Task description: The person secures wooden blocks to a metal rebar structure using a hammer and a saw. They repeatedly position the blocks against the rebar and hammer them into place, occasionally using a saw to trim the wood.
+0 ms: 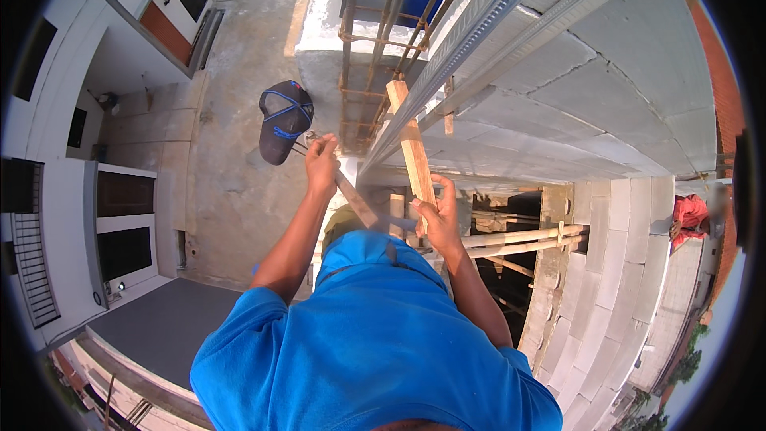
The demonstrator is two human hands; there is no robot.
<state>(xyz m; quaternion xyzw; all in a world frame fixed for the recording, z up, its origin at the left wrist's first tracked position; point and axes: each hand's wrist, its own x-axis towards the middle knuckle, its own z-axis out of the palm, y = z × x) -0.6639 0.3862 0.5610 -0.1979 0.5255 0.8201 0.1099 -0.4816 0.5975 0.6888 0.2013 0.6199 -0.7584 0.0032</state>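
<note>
White walls of houses (pixel 49 104) are standing at 9 o'clock, with grey concrete ground (pixel 231 144) stretching beside them. At 10 o'clock one dark cap with blue cords (pixel 286 116) is showing, and near it the left hand (pixel 321 166) is keeping its fingers bent; whether they are grasping the one brown wooden strip (pixel 359 201) just below, I cannot tell. At 1 o'clock one pale, straight wooden batten (pixel 413 152) is pointing its long axis from the right hand (pixel 441 219) to between 11 and 12 o'clock. This hand is nearer, clasping the lower end firmly. Further right, two yellowish bamboo poles (pixel 519 236) are reaching toward one pale-grey block wall (pixel 610 271).
</note>
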